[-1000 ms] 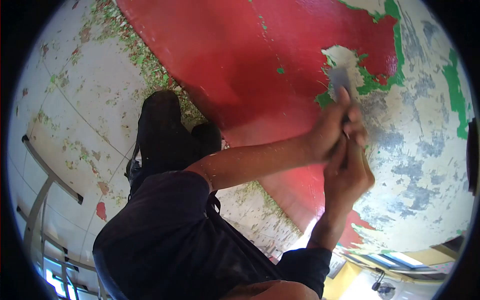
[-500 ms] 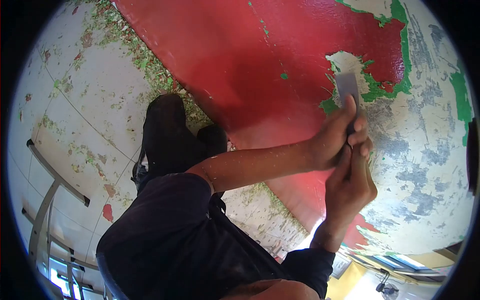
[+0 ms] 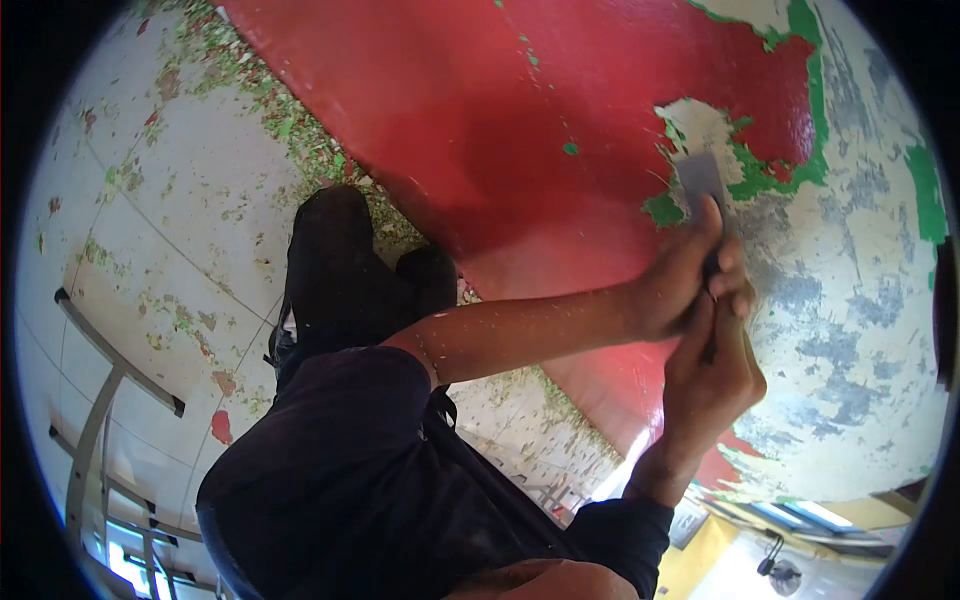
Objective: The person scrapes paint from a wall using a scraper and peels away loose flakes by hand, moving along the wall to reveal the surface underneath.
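Observation:
A paint scraper (image 3: 699, 174) with a flat grey blade and a dark handle lies against a bare pale patch (image 3: 700, 120) in the red paint. My left hand (image 3: 672, 280) is closed round the handle, its thumb stretched along the tool towards the blade. Just below it, my right hand (image 3: 718, 375) is closed on the handle's lower end, and the hands touch. Most of the handle is hidden by fingers. Ragged green paint (image 3: 765, 180) borders the patch.
The red painted wall (image 3: 480, 120) meets a tiled floor (image 3: 150, 190) strewn with paint flakes (image 3: 285, 125). Metal furniture legs (image 3: 95, 430) stand at lower left. My dark shoe (image 3: 335, 225) is near the wall's foot. A scuffed pale area (image 3: 830, 290) lies to the right.
Both hands and the scraper have shifted slightly right and down in the view. The blade sits lower on the bare patch. The grip is unchanged.

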`<state>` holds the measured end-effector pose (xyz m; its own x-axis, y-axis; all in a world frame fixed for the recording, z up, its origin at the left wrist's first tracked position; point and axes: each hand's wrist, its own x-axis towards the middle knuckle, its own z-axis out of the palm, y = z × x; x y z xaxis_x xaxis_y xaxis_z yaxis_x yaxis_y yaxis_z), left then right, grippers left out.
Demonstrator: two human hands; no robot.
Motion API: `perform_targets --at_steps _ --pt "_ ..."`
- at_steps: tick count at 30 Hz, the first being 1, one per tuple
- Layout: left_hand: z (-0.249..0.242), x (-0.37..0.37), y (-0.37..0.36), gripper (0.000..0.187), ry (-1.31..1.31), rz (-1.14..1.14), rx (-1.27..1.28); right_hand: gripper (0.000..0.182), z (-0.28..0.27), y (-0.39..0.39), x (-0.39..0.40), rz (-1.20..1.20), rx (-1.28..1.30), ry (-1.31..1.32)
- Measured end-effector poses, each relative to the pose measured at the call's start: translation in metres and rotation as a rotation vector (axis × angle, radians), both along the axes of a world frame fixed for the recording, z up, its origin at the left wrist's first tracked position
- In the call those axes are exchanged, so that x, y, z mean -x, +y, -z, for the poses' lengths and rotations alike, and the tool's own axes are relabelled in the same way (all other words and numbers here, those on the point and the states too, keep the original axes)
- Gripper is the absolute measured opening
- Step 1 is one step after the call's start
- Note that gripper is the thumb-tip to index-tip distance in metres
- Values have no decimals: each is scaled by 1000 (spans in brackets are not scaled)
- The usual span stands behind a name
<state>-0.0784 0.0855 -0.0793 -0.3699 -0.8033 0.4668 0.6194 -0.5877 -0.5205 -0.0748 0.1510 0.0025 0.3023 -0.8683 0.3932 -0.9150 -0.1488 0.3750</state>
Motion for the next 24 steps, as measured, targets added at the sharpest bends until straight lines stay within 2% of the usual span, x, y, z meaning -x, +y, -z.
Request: perform_targets --at_steps 4,7,8,11,12,15,16,19,22,24 --pt "17 -9 -17 56 47 -18 -174 3 10 -18 -9 -20 -129 17" --pt "7 -10 -4 55 26 12 40 4 0 -2 -9 -26 -54 40" --pt "4 -9 -4 55 3 -21 43 5 3 2 -3 -58 33 14" --pt "-4 -7 -5 56 -28 -46 43 8 4 -5 -4 -1 29 -14" --pt "1 -10 -10 56 -14 -37 30 9 1 -7 -9 40 -36 39" --pt "4 -7 -7 56 -49 -40 32 18 0 0 -8 164 -150 -27" --pt "6 -7 -6 56 -72 -48 38 15 -2 1 -5 80 -114 -44" --pt "1 -2 -2 56 -107 -63 86 13 3 2 2 30 -10 -39" --pt "7 -2 -14 55 17 -44 -13 13 5 -7 -1 0 -31 -1" --pt "4 -7 -10 55 -63 -65 7 11 2 -5 4 -27 -40 6"
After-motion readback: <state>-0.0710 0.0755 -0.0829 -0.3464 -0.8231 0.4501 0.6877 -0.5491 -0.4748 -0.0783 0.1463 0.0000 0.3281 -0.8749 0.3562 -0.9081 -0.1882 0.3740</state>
